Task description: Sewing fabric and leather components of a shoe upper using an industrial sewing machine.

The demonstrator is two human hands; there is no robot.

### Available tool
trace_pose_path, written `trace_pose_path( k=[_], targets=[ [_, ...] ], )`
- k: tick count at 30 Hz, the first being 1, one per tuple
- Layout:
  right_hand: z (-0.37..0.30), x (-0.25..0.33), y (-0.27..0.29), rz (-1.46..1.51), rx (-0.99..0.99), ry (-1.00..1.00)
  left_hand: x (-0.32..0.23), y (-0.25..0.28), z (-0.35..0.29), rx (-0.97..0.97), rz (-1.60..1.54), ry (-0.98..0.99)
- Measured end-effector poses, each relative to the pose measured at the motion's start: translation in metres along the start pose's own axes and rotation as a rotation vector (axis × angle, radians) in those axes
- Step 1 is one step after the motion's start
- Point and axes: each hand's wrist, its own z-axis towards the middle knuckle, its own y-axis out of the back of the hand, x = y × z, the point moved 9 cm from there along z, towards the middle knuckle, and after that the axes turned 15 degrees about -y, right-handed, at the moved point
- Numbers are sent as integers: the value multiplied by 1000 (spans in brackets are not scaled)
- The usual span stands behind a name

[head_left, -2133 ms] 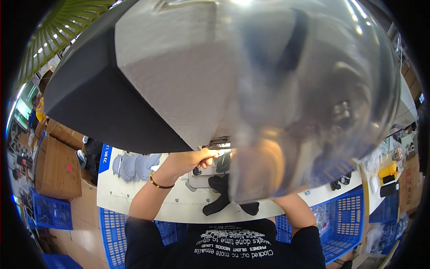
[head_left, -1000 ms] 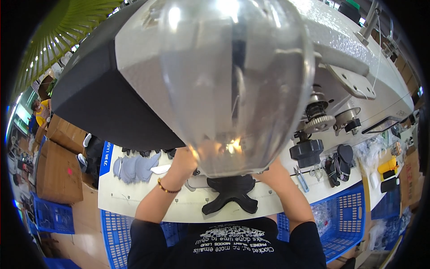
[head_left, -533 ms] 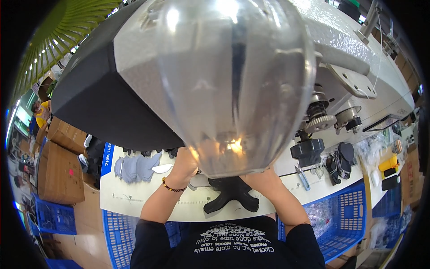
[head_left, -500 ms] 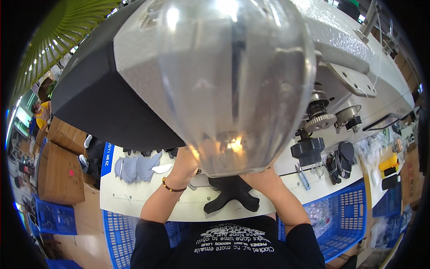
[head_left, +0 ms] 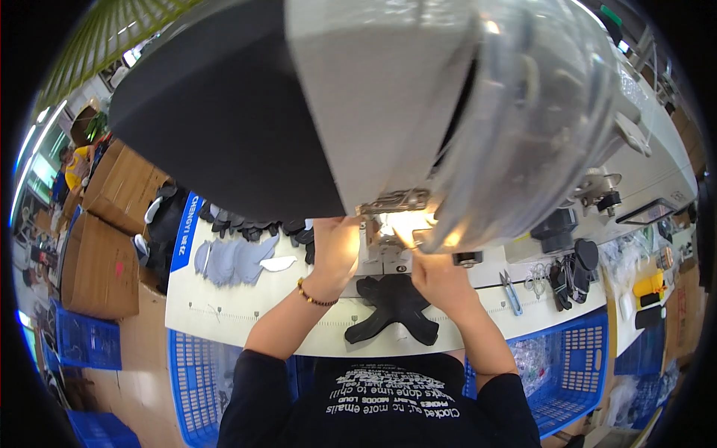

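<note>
Both my hands are at the lit needle area [head_left: 394, 224] beneath the head of a sewing machine [head_left: 373, 97]. My left hand [head_left: 336, 250], a beaded bracelet on its wrist, reaches up left of the needle; its fingertips are hidden by the machine head and glare. To the right, my right hand [head_left: 442, 280] has its fingers curled in below the clear guard [head_left: 515, 149]; what they hold, if anything, is hidden. Between my wrists a black padded piece [head_left: 392, 302] with two spread legs lies on the white table [head_left: 299, 328], its far end near the machine bed.
Grey cut pieces [head_left: 231, 261] and a white one [head_left: 278, 263] lie left on the table, black pieces behind them. Thread snips [head_left: 511, 293] and a black pouch-like item [head_left: 585, 257] sit right. Blue baskets [head_left: 196, 388] stand below the table edge; cardboard boxes [head_left: 101, 261] stand left.
My view has shifted, so the machine head and clear guard sit further right and the lit needle area shows. Both hands and more of the black piece are now visible.
</note>
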Motion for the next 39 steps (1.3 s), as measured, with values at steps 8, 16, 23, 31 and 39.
trace_pose_path(
  k=[8, 16, 23, 31, 39],
  targets=[
    [-13, -27, 62, 428, -200, -106, -26, 81, 64, 293, 756, -361],
    [-54, -34, -18, 236, 236, -196, -37, 134, 18, 655, 1275, -193],
    [-61, -25, -25, 51, 176, -144, -20, 153, -47, 876, 1617, -287],
    [-70, -51, -35, 841, 362, -503, -39, 135, -44, 910, 1533, -439],
    [-49, -8, -12, 1155, 349, -397, -100, -16, -61, 808, 794, -262]
  ],
)
